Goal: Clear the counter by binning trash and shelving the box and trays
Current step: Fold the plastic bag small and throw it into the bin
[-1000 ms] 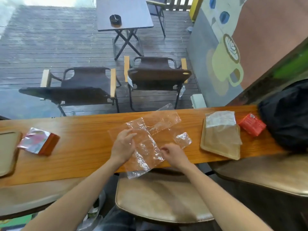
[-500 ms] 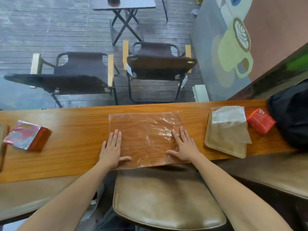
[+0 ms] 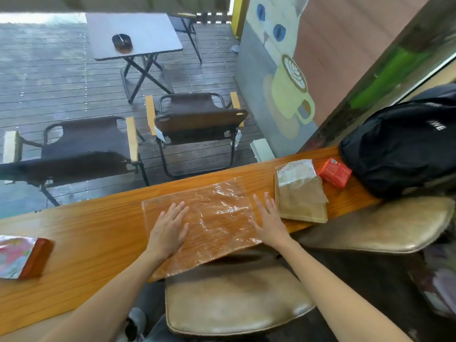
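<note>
A clear plastic bag point(image 3: 217, 218) lies spread flat on the wooden counter point(image 3: 98, 233), its near edge hanging over the counter's front. My left hand point(image 3: 169, 229) presses flat on the bag's left half with straight fingers. My right hand point(image 3: 269, 222) lies flat at the bag's right edge. To the right sits a tan tray point(image 3: 303, 206) with a clear wrapper point(image 3: 296, 172) on top. A small red box point(image 3: 335, 172) lies beyond the tray. At the far left lies a foil wrapper point(image 3: 14, 255) over a brown packet.
A black backpack point(image 3: 404, 146) fills the counter's right end. Padded stool seats point(image 3: 234, 302) stand under the counter's near edge. Beyond the window are folding chairs point(image 3: 197, 124) and a table on a wooden deck.
The crumpled bag has been smoothed flat. Both hands went from gripping it to pressing it down with straight fingers, and the right hand has slid out to the bag's right edge.
</note>
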